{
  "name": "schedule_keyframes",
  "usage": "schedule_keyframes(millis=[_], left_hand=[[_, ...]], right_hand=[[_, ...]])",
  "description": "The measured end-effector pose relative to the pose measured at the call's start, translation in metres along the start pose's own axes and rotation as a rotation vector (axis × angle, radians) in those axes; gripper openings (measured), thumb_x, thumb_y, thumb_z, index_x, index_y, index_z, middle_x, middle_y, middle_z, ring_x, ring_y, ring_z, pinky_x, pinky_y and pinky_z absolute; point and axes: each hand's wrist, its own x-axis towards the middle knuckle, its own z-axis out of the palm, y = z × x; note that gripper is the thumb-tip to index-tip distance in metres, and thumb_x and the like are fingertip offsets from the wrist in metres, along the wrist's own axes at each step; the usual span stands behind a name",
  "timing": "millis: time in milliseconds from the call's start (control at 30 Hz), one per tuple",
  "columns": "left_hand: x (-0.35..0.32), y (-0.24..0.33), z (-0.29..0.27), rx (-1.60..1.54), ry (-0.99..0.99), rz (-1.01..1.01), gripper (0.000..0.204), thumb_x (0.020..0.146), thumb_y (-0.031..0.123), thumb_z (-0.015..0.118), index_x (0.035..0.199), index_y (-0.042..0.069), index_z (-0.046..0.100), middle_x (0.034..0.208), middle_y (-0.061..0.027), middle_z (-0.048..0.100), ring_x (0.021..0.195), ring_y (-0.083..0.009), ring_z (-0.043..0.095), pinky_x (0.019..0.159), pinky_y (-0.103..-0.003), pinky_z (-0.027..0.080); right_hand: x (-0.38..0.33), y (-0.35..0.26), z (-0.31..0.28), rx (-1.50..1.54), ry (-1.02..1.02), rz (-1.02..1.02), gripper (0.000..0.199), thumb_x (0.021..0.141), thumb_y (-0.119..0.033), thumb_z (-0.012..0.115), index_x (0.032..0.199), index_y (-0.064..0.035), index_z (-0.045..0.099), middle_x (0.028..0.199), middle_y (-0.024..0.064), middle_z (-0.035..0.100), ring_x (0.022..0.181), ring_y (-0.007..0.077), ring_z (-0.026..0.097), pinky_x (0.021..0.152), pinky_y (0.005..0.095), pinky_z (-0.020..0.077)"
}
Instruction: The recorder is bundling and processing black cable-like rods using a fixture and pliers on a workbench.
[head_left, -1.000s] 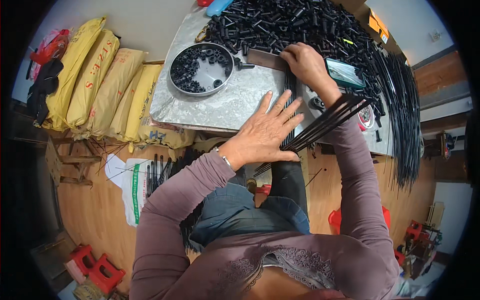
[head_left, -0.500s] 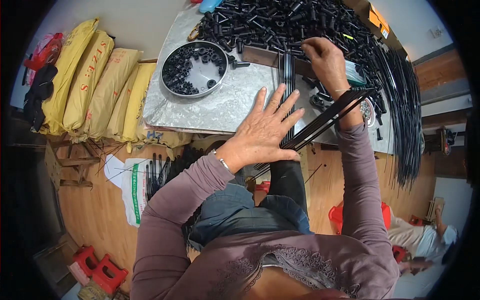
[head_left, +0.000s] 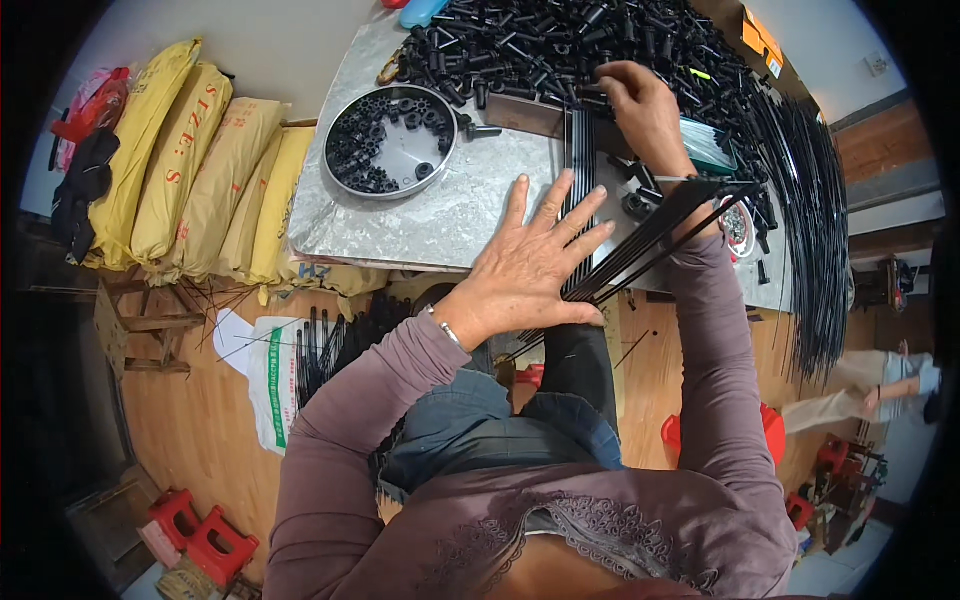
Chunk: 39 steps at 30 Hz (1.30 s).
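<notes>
Compared with one second earlier, the right hand (head_left: 648,110) had drawn clear of the brown bar (head_left: 525,115), uncovering the upper ends of the black rods (head_left: 580,150) (upper centre of frame). The left hand (head_left: 530,265) lay over them, fingers spread. Right fingers curled near the black parts (head_left: 545,50); cannot tell whether anything was pinched.

On the table (head_left: 450,222), a bowl (head_left: 403,157) of parts (head_left: 352,150) lies at ten o'clock from the left hand (head_left: 532,262), fittings (head_left: 560,55) heaped at twelve, overhanging rods (head_left: 818,240) at three.
</notes>
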Motion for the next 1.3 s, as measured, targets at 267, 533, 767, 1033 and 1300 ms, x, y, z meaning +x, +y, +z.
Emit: schedule_keyframes(millis=[267,533,767,1033,1300], left_hand=[[-0.001,-0.001,0.002,-0.012,0.02,-0.005,0.089,0.072,0.068,0.061,0.138,0.009,0.046,0.152,-0.0177,0.025,0.143,-0.0381,0.012,0.111,-0.063,0.008],[0.001,-0.001,-0.001,-0.031,0.025,0.015,0.09,0.073,0.066,0.061,0.136,0.003,0.047,0.149,-0.0189,0.03,0.142,-0.0381,0.018,0.114,-0.053,0.015],[0.004,0.0,-0.007,-0.015,0.001,0.024,0.094,0.068,0.065,0.066,0.129,-0.005,0.051,0.142,-0.0219,0.038,0.138,-0.042,0.024,0.112,-0.05,0.025],[-0.001,-0.012,-0.012,-0.118,0.054,0.051,0.083,0.063,0.041,0.081,0.127,-0.004,0.052,0.144,-0.0216,0.036,0.139,-0.0416,0.024,0.111,-0.048,0.03],[-0.001,-0.014,-0.01,-0.025,0.035,0.06,0.088,0.063,0.039,0.082,0.131,-0.004,0.046,0.146,-0.0222,0.034,0.138,-0.0416,0.026,0.112,-0.046,0.03]], right_hand=[[-0.011,-0.005,0.0,-0.029,-0.025,-0.11,0.019,0.086,-0.016,0.064,0.102,-0.0057,0.069,0.091,0.0087,0.067,0.08,0.0186,0.064,0.072,0.0286,0.0494],[-0.013,-0.001,0.011,-0.054,0.02,-0.242,0.019,0.084,-0.009,0.065,0.102,-0.0053,0.068,0.094,0.0101,0.064,0.085,0.026,0.064,0.075,0.0319,0.0512],[-0.031,-0.005,0.027,-0.227,-0.11,-0.532,0.009,0.078,-0.01,0.067,0.085,-0.006,0.068,0.092,0.0063,0.062,0.086,0.027,0.06,0.076,0.0362,0.0506],[-0.025,0.019,-0.047,-0.209,-0.014,-0.338,0.013,0.086,-0.015,0.062,0.093,-0.0067,0.069,0.091,0.0104,0.064,0.083,0.0291,0.063,0.074,0.0351,0.0505],[-0.036,0.081,-0.109,-0.501,-0.179,-0.01,0.022,0.083,-0.023,0.067,0.102,-0.011,0.069,0.091,0.0099,0.069,0.077,0.0252,0.067,0.067,0.0355,0.0517]])
